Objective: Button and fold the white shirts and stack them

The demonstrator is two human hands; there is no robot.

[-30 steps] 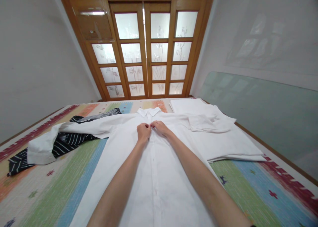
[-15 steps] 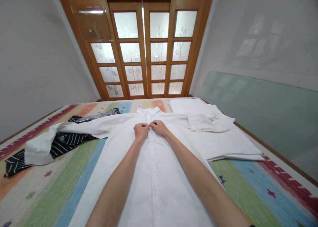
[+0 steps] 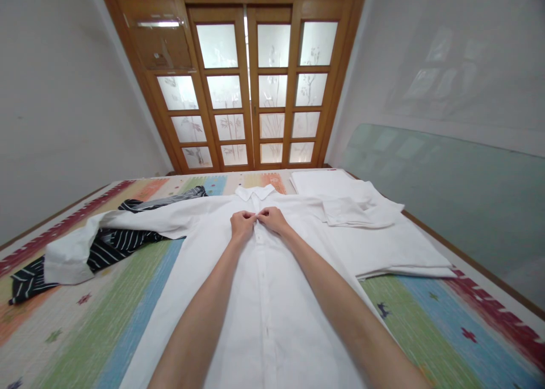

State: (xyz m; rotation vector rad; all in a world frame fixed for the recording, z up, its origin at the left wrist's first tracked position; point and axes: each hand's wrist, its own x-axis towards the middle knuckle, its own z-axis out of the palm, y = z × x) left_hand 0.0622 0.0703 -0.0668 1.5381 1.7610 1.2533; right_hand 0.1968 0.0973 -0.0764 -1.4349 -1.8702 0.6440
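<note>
A white long-sleeved shirt (image 3: 238,321) lies spread front up, its collar (image 3: 254,192) at the far end and its button strip running toward me. My left hand (image 3: 243,224) pinches the strip a little below the collar. Right beside it, my right hand (image 3: 272,218) pinches the same spot, the fingertips of both hands meeting. Whatever button is between the fingers is too small to make out. One sleeve (image 3: 170,216) stretches left over a black striped garment (image 3: 128,240); the other sleeve (image 3: 357,212) lies folded at the right.
White folded cloth (image 3: 392,247) lies under the right sleeve. Everything rests on a colourful striped cover (image 3: 140,304). A pale green panel (image 3: 426,173) stands along the right wall. Wooden doors with glass panes (image 3: 251,88) close off the far end.
Both hands stay pinched at the same place on the shirt's button strip, with hardly any finger movement. The whole view has shifted very slightly.
</note>
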